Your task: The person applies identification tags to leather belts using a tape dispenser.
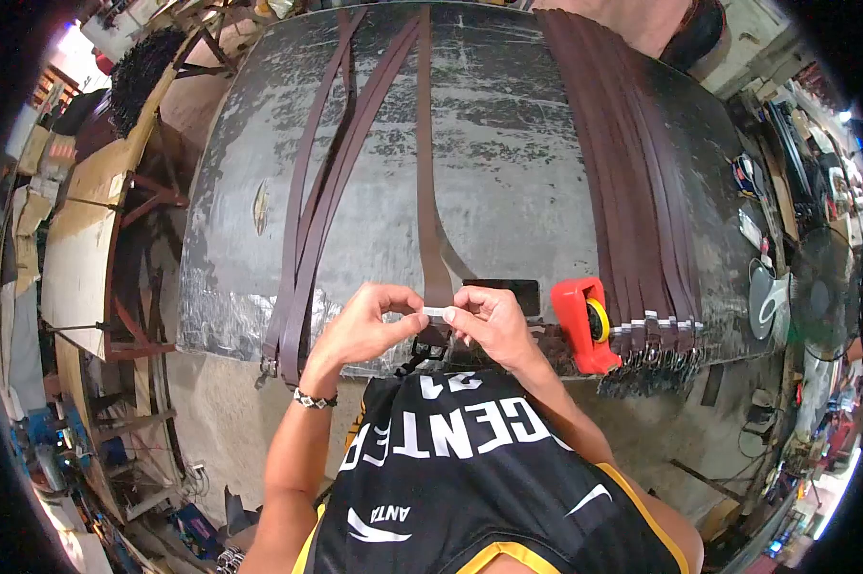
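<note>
Both hands meet at the table's near edge over one brown belt (426, 172), which runs away from me to the far side. My left hand (379, 320) pinches the left end of a short whitish strip of tape (435, 312) lying across the belt. On the strip's other end, the thumb and fingers of my right hand (489, 323) are closed. Just below the strip shows the belt's dark metal buckle (431, 352). A black phone (508, 295) lies beyond my right hand. Right of that hand stands a red tape dispenser (582, 325) with a yellow-cored roll.
Several brown belts (622, 172) lie side by side on the dark worn table (508, 143), with whitish bands near their buckles. More loose belts (318, 191) cross at left. Scissors (769, 298) rest at the right edge. A wooden board (87, 253) stands left, a fan (821, 292) right.
</note>
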